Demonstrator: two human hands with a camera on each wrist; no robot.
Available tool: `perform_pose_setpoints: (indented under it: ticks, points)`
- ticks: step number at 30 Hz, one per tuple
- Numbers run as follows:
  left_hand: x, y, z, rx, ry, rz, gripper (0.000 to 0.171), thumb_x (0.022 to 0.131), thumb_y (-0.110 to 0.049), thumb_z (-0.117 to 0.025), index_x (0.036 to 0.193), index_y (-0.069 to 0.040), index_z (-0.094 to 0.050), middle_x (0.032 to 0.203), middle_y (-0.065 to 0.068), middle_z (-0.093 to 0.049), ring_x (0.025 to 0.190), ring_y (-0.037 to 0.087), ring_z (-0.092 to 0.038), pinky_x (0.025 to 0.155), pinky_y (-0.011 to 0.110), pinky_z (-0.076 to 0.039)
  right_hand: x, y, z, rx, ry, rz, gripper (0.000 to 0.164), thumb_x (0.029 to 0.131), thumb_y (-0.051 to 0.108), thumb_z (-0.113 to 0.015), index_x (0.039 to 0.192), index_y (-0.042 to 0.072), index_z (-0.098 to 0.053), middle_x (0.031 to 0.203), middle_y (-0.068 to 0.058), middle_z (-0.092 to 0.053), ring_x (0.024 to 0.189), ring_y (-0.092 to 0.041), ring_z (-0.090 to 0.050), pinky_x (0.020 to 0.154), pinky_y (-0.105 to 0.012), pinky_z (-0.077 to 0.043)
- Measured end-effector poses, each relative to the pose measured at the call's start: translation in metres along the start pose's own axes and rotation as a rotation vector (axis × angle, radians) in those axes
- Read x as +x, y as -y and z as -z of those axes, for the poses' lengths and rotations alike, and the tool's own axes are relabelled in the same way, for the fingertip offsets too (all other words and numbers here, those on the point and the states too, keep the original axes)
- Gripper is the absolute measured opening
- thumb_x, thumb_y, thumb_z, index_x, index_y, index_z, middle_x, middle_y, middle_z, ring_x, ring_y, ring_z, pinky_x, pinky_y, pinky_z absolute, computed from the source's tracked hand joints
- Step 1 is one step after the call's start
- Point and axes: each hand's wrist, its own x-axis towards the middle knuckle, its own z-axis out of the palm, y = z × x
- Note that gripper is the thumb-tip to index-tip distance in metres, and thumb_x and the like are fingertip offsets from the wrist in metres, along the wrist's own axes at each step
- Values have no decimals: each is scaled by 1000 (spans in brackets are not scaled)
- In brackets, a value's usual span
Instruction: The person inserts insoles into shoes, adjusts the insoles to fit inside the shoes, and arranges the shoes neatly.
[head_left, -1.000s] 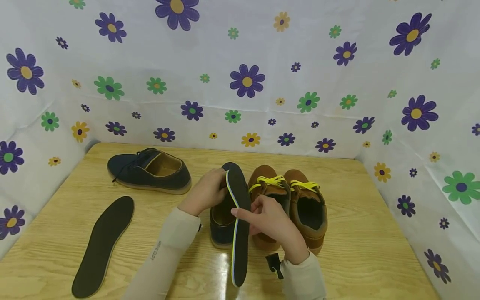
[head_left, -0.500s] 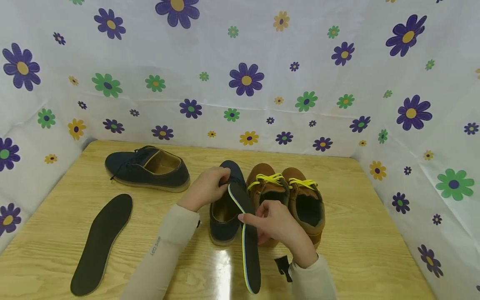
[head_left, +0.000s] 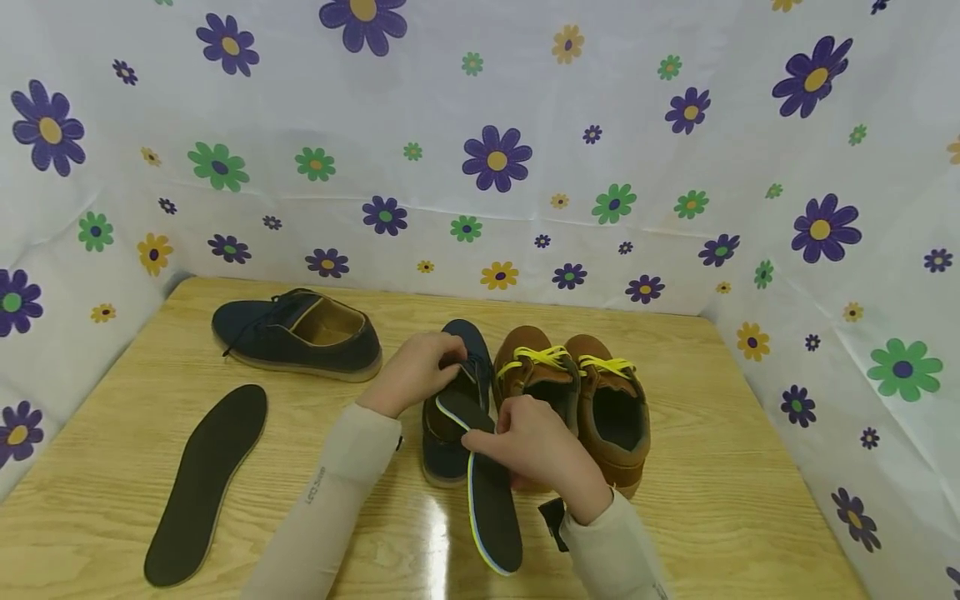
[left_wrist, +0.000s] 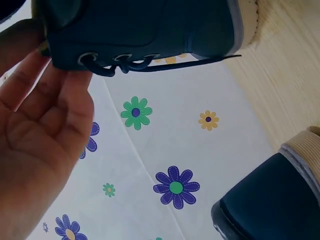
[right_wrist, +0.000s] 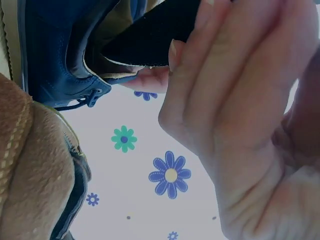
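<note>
My left hand (head_left: 416, 371) pinches the upper edge of a navy lace-up shoe (head_left: 444, 462) at its tongue, toe pointing away. In the left wrist view, the fingers and thumb (left_wrist: 22, 45) close on that edge beside the lace eyelets. Between thumb and fingers my right hand (head_left: 536, 442) grips a black insole (head_left: 495, 508) with a pale and yellow edge. The insole slants, its front tip at the shoe's opening and its heel end toward me. In the right wrist view the insole (right_wrist: 155, 35) enters the opening of the navy shoe (right_wrist: 50, 45).
Two brown shoes (head_left: 618, 417) with yellow laces stand close on the right. Another navy shoe (head_left: 337, 358) lies sideways at the back left. A second black insole (head_left: 206, 492) rests on the wooden table (head_left: 735, 500) at left. A flowered cloth (head_left: 420, 100) surrounds the back and sides.
My right hand has brought the insole's tip down and leftward to the navy shoe's opening, after swinging it slightly right. My left hand stays at the shoe's tongue.
</note>
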Motion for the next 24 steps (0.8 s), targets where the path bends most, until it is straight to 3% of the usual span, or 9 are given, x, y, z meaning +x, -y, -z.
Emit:
perform_pose_setpoints:
  ticks: [5,8,18,24]
  points:
    - [0,4,0,49,-18,-51,6,88,-4,-67,93,-4,-70,95,7,-65,91,26,-57,84,41,-48,11,6,-6,-61,-15,28,44,81,31,-68,51,14,-40,42,5,-32,34,-12,-36,38,-24,-26]
    - [1,6,0,39,-5,-45,6,89,-5,-67,94,-6,-69,97,7,-65,92,26,-60,83,41,-49,17,7,-9,-82,-17,40,44,82,30,-67,50,14,-42,41,5,-33,34,-11,-35,38,-25,-27]
    - [0,2,4,53,25,-10,7,90,-8,-66,97,-8,-70,97,7,-67,90,24,-64,82,39,-51,34,12,-16,-91,14,-12,39,85,30,-66,56,10,-51,44,-1,-45,42,-26,-54,44,-30,-40]
    - [-1,1,5,45,44,9,8,91,-9,-66,98,-7,-70,98,8,-68,92,24,-65,82,39,-51,39,17,-19,-117,7,-18,36,85,28,-67,58,9,-52,46,-2,-46,42,-21,-53,45,-31,-43]
